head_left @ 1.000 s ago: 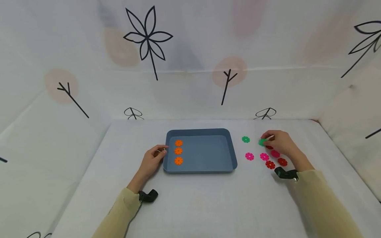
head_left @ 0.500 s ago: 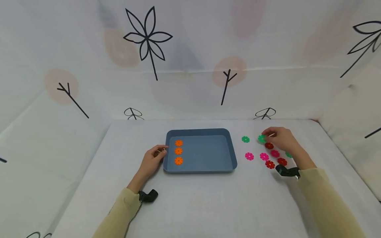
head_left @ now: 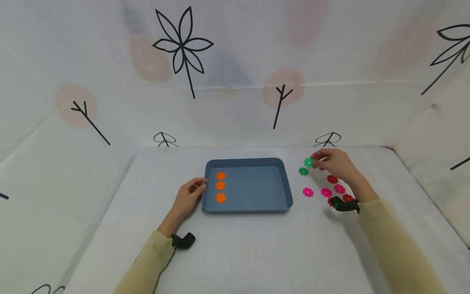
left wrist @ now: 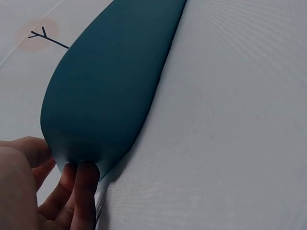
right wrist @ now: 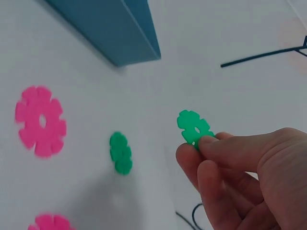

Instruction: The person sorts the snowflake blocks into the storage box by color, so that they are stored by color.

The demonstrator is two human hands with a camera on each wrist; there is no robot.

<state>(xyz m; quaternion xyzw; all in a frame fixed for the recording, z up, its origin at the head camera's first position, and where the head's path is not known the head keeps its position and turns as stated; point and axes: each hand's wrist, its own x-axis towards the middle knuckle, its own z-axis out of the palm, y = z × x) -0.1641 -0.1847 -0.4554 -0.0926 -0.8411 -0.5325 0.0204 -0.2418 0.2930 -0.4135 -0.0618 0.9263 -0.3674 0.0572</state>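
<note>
A green flower-shaped disc (right wrist: 194, 125) with a notched edge is pinched between the thumb and fingers of my right hand (head_left: 335, 165), raised over the table. In the right wrist view a second green flower disc (right wrist: 121, 153) lies on the table below and to the left of it. My left hand (head_left: 186, 200) holds the left edge of the blue-grey tray (head_left: 247, 212); in the left wrist view its fingertips (left wrist: 87, 171) rest against the tray's outer wall. Three orange flower discs, the middle one (head_left: 220, 185) among them, form a column along the tray's left side.
Right of the tray lie pink flower discs (head_left: 308, 192) and red flower discs (head_left: 332, 179), some partly covered by the black wrist camera (head_left: 344, 203). A white cloth covers the table (head_left: 242, 253), and patterned white fabric (head_left: 235, 114) rises behind it.
My right hand has lifted the green disc from among the others and carried it left, toward the tray, above the other green disc. My left hand and the tray have kept their places.
</note>
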